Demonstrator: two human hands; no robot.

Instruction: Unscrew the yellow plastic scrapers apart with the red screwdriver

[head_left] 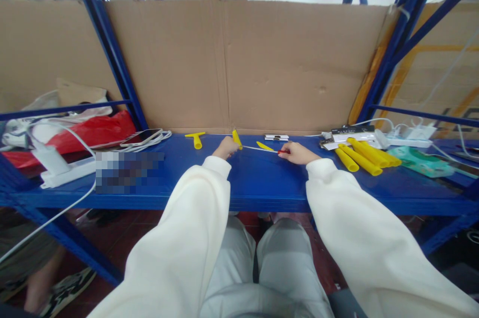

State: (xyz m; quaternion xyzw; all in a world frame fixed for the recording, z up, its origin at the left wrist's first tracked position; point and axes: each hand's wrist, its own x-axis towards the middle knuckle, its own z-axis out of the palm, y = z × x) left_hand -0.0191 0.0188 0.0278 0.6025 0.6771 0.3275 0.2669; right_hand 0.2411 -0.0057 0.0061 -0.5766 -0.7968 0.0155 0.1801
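Note:
My left hand [225, 148] is closed round a yellow T-shaped plastic scraper handle [236, 139], whose crosspiece points up. In my right hand [295, 153] is the red grip of what looks like a screwdriver; its thin, pale shaft [260, 149] reaches left to the yellow piece. I cannot make out whether the tip touches it. Just behind the shaft lies a small yellow blade-like piece [265, 146]. Another yellow T-shaped handle [196, 140] rests on the blue table [269, 178], left of my left hand.
Several yellow tubes [361, 158] and a green packet [421, 161] lie at the right. A small white-and-black item [276, 137] sits near the cardboard back wall [277, 68]. At left are a phone [141, 137], cables, a power strip [69, 170] and a red bag [101, 133].

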